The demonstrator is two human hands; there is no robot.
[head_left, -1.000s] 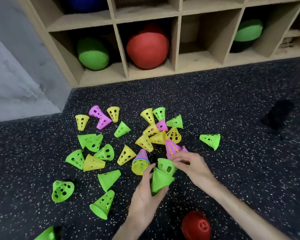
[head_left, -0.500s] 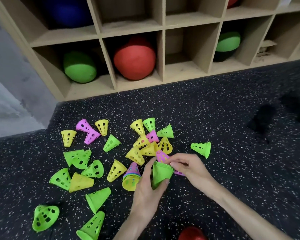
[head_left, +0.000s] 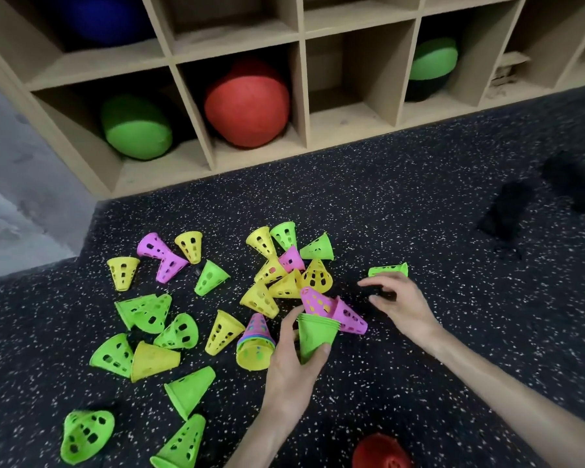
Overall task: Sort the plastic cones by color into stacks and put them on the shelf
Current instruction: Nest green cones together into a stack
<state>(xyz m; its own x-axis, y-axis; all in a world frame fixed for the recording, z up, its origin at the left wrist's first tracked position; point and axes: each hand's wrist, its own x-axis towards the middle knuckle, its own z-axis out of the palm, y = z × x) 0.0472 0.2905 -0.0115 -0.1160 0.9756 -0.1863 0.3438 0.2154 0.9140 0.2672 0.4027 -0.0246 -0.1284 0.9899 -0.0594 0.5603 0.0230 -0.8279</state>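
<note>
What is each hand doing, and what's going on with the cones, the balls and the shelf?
left hand: grips the green stack.
green stack: nested, off the floor.
right hand: open, holds nothing, near a lone green cone.
loose cones: lying scattered on the floor, colors mixed.
mixed-color stack: nested, lying on its side.
shelf: no cones inside it.
red ball: sits in a cubby.

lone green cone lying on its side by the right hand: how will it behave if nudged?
The green cone lies on its side, so it would probably roll in a curve. Thin perforated plastic suggests it is light and will skid easily. The speckled floor looks rubbery, which may slow it.
</note>
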